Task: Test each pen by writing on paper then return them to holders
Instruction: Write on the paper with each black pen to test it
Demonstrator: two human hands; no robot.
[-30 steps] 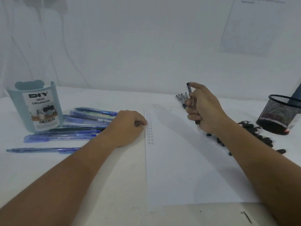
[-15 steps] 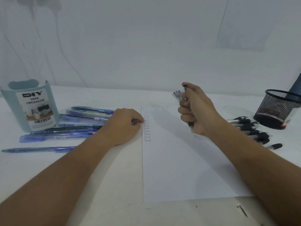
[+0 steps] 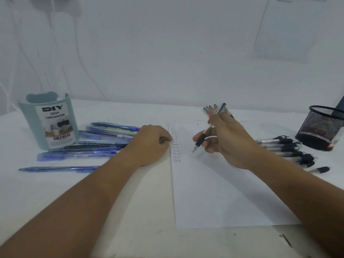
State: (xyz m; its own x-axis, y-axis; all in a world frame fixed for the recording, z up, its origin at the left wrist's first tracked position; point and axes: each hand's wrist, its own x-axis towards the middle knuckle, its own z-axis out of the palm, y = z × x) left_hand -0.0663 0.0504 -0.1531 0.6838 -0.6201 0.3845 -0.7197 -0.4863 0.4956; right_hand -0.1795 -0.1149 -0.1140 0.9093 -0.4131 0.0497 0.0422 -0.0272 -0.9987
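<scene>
A white sheet of paper [image 3: 219,192] lies in the middle of the table, with a column of small "Test" words [image 3: 175,144] down its left edge. My right hand [image 3: 229,140] holds a black-grip pen [image 3: 202,138] above the sheet, tip pointing down and left. My left hand [image 3: 150,144] rests as a loose fist on the paper's left edge. Several blue pens [image 3: 100,142] lie at the left by a pale blue desk organizer [image 3: 48,121]. Several black pens [image 3: 286,149] lie at the right beside a black mesh holder [image 3: 322,129].
A few more black pens [image 3: 211,108] lie behind my right hand at the paper's far edge. A wall stands close behind the table. One blue pen [image 3: 57,168] lies apart, nearer me at the left. A small dark mark [image 3: 285,239] sits near the front edge.
My right hand has turned the pen from upright in a fist to a slanted hold with the tip down toward the paper. My left hand has stayed put.
</scene>
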